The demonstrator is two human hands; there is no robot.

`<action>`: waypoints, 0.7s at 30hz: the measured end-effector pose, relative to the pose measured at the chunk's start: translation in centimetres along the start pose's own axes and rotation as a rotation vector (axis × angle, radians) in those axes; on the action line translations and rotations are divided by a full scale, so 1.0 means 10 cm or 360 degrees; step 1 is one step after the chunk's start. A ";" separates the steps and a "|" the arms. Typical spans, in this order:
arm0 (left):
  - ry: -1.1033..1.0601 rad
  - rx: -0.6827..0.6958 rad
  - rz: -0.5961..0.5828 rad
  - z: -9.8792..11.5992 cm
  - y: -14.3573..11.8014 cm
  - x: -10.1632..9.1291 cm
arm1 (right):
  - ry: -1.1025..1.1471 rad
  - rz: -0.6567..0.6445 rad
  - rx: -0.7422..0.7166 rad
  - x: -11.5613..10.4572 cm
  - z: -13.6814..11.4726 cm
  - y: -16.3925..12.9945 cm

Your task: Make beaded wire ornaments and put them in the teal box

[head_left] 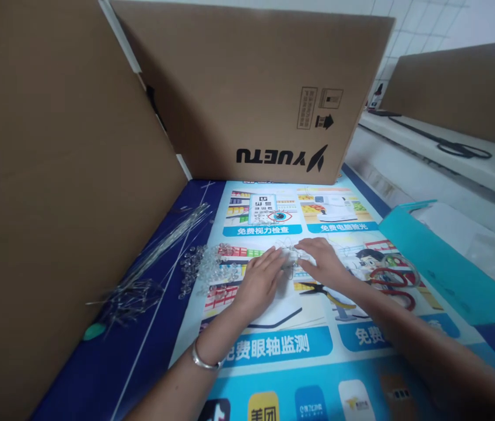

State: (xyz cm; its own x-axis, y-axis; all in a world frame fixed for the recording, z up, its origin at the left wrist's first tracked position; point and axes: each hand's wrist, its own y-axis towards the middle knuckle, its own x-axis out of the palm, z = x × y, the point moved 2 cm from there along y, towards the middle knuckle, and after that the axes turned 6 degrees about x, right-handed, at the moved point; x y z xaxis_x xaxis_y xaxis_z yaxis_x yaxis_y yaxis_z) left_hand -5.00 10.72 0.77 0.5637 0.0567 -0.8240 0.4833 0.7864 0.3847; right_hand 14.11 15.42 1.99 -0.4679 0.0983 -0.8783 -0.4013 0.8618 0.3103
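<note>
Between my hands sits a small beaded wire piece (290,255), pale and clear, with thin loops of wire sticking out; its exact form is blurred. My left hand (261,279) holds it from the left with the fingertips, a metal bangle (206,358) on that wrist. From the right, the thumb and index finger of my right hand (324,263) grip the same piece. Left of my left hand lies a pile of clear beads (210,270). Pliers (324,292) with dark jaws lie beneath my right forearm.
Thin wires (159,251) lie in a bundle at the left. Red-handled scissors (390,283) rest right of my right arm. A cardboard box (247,88) walls off the back and left. At the right are a turquoise folder (444,263) and black scissors (457,147) on a ledge.
</note>
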 end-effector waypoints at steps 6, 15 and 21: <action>-0.0057 -0.0093 0.0068 -0.06 -0.02 0.00 | -0.0029 0.0007 0.0132 0.04 0.03 -0.15; 0.0070 -0.0161 0.0034 -0.12 0.01 0.05 | -0.0141 -0.0141 0.0149 0.09 0.09 -0.15; 0.0209 -0.0213 0.0024 -0.12 0.02 0.13 | -0.0184 -0.0232 0.0196 0.09 0.08 -0.13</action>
State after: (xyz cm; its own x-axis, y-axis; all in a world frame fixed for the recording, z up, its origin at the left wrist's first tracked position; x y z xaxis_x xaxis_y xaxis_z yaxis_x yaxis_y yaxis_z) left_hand -5.01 11.68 -0.73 0.4737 0.1417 -0.8692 0.3772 0.8592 0.3457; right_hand 14.86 14.83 0.53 -0.3155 0.0183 -0.9488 -0.3559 0.9246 0.1362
